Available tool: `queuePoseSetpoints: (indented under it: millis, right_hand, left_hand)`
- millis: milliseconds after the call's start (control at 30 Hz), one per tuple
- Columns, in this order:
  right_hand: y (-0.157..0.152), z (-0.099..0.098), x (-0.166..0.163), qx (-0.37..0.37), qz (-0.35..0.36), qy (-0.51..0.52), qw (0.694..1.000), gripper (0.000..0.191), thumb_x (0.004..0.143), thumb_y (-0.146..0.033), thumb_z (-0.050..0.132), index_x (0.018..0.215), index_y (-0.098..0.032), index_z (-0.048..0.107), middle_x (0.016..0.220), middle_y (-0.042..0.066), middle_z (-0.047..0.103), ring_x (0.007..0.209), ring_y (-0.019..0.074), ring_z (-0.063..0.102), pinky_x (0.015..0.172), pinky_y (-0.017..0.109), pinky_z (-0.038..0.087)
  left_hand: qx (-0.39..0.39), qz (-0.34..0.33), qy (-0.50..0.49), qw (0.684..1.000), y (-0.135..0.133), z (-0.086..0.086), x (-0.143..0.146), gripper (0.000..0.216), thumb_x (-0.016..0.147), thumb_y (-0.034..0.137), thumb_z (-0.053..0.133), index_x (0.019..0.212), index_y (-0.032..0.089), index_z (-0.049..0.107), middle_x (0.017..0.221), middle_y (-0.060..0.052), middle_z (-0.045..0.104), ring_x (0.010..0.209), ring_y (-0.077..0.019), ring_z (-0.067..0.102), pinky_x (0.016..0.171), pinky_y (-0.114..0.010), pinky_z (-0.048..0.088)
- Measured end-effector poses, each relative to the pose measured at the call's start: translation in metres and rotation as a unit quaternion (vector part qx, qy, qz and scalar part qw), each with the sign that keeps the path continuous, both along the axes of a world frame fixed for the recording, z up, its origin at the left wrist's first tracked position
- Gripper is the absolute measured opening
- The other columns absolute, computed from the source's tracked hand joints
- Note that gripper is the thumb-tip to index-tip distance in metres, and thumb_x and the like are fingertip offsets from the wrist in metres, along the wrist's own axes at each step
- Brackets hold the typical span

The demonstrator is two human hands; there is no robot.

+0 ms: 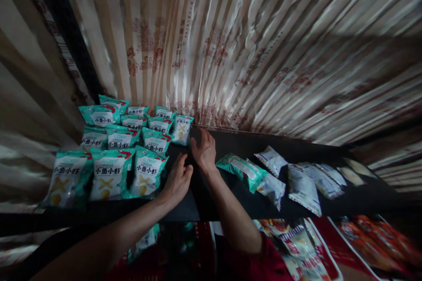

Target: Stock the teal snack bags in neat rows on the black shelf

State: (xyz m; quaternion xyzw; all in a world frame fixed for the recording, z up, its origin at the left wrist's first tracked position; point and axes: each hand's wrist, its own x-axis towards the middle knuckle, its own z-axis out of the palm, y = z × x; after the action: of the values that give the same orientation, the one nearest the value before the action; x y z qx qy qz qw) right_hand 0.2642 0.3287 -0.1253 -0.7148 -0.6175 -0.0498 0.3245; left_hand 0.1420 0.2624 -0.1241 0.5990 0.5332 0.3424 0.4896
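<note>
Several teal snack bags (pixel 112 175) stand in rows on the left part of a dark shelf (pixel 362 197). My left hand (pixel 178 181) lies flat and open on the shelf, touching the front right bag (pixel 147 175). My right hand (pixel 205 150) rests open on the shelf just right of the back bag (pixel 181 129), fingers stretched toward the rear. Neither hand holds anything.
A teal bag (pixel 242 170) lies flat to the right of my right hand, with several white bags (pixel 303 186) scattered beyond it. A striped curtain (pixel 250 44) hangs behind the shelf. Red and orange packets (pixel 372 237) lie on a lower level at the front right.
</note>
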Motion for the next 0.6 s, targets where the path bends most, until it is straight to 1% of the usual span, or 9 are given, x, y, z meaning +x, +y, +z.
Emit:
queuePoseSetpoints:
  millis: [67, 133, 200, 267, 300, 333, 433, 500, 600]
  right_hand:
    - [-0.018, 0.017, 0.023, 0.003, -0.027, -0.036, 0.999, 0.042, 0.085, -0.032, 0.046, 0.121, -0.012, 0.055, 0.124, 0.015, 0.057, 0.119, 0.0259, 0.045, 0.099, 0.041, 0.036]
    - [-0.039, 0.030, 0.048, -0.017, -0.076, -0.071, 0.994, 0.038, 0.086, -0.033, 0.047, 0.116, -0.014, 0.059, 0.122, 0.013, 0.059, 0.121, 0.0264, 0.043, 0.099, 0.042, 0.035]
    - [-0.062, 0.036, 0.070, -0.060, -0.117, -0.105, 0.986, 0.037, 0.085, -0.035, 0.048, 0.114, -0.016, 0.061, 0.121, 0.013, 0.059, 0.122, 0.0290, 0.042, 0.098, 0.044, 0.035]
    - [-0.086, 0.033, 0.083, -0.126, -0.122, -0.132, 0.976, 0.036, 0.084, -0.037, 0.052, 0.111, -0.017, 0.063, 0.118, 0.013, 0.061, 0.120, 0.0317, 0.043, 0.096, 0.046, 0.036]
    - [-0.098, 0.029, 0.086, -0.160, -0.109, -0.143, 0.971, 0.037, 0.083, -0.037, 0.054, 0.113, -0.017, 0.062, 0.116, 0.013, 0.062, 0.118, 0.0328, 0.044, 0.094, 0.047, 0.037]
    - [-0.108, 0.025, 0.086, -0.183, -0.097, -0.159, 0.965, 0.042, 0.081, -0.036, 0.056, 0.119, -0.017, 0.058, 0.120, 0.014, 0.059, 0.117, 0.0338, 0.045, 0.092, 0.047, 0.039]
    - [-0.132, 0.015, 0.076, -0.198, -0.084, -0.204, 0.955, 0.056, 0.078, -0.023, 0.057, 0.132, -0.016, 0.045, 0.132, 0.017, 0.049, 0.117, 0.0354, 0.044, 0.089, 0.048, 0.041]
    - [-0.140, 0.016, 0.065, -0.198, -0.089, -0.204, 0.955, 0.056, 0.079, -0.017, 0.053, 0.134, -0.016, 0.042, 0.134, 0.018, 0.046, 0.115, 0.0349, 0.045, 0.087, 0.048, 0.041]
    - [-0.146, 0.024, 0.050, -0.212, -0.077, -0.163, 0.960, 0.056, 0.080, -0.019, 0.052, 0.135, -0.018, 0.040, 0.131, 0.017, 0.048, 0.109, 0.0318, 0.047, 0.086, 0.045, 0.041]
  left_hand:
    - [0.018, -0.014, 0.013, 1.000, -0.007, 0.000, 0.003, 0.046, 0.085, 0.027, 0.041, 0.128, 0.012, 0.047, 0.144, -0.016, 0.038, 0.135, -0.0220, 0.033, 0.111, -0.041, 0.027]
    - [0.031, -0.033, 0.016, 0.999, -0.016, 0.000, 0.006, 0.043, 0.086, 0.027, 0.040, 0.126, 0.013, 0.048, 0.144, -0.017, 0.038, 0.134, -0.0221, 0.034, 0.109, -0.040, 0.031]
    - [0.041, -0.055, 0.008, 0.998, -0.027, -0.002, 0.006, 0.041, 0.085, 0.025, 0.041, 0.123, 0.014, 0.051, 0.144, -0.016, 0.038, 0.133, -0.0221, 0.036, 0.106, -0.040, 0.036]
    - [0.046, -0.070, -0.008, 0.996, -0.041, -0.006, 0.003, 0.038, 0.083, 0.024, 0.044, 0.119, 0.015, 0.055, 0.142, -0.015, 0.041, 0.131, -0.0225, 0.039, 0.104, -0.040, 0.039]
    - [0.046, -0.071, -0.019, 0.996, -0.048, -0.008, 0.000, 0.036, 0.082, 0.024, 0.045, 0.115, 0.017, 0.058, 0.140, -0.014, 0.043, 0.130, -0.0229, 0.040, 0.103, -0.040, 0.039]
    - [0.044, -0.071, -0.030, 0.996, -0.054, -0.010, -0.002, 0.033, 0.081, 0.024, 0.046, 0.111, 0.017, 0.060, 0.138, -0.014, 0.046, 0.128, -0.0233, 0.042, 0.103, -0.041, 0.040]
    - [0.044, -0.056, -0.083, 0.994, -0.073, -0.011, -0.010, 0.027, 0.079, 0.023, 0.048, 0.099, 0.020, 0.065, 0.131, -0.010, 0.052, 0.122, -0.0224, 0.048, 0.101, -0.040, 0.042]
    - [0.049, -0.044, -0.120, 0.991, -0.084, -0.008, -0.012, 0.025, 0.078, 0.023, 0.048, 0.096, 0.021, 0.065, 0.127, -0.008, 0.055, 0.117, -0.0218, 0.052, 0.097, -0.038, 0.046]
    - [0.045, -0.030, -0.146, 0.988, -0.103, -0.006, -0.012, 0.024, 0.077, 0.024, 0.048, 0.094, 0.019, 0.065, 0.124, -0.010, 0.055, 0.109, -0.0224, 0.056, 0.086, -0.037, 0.052]
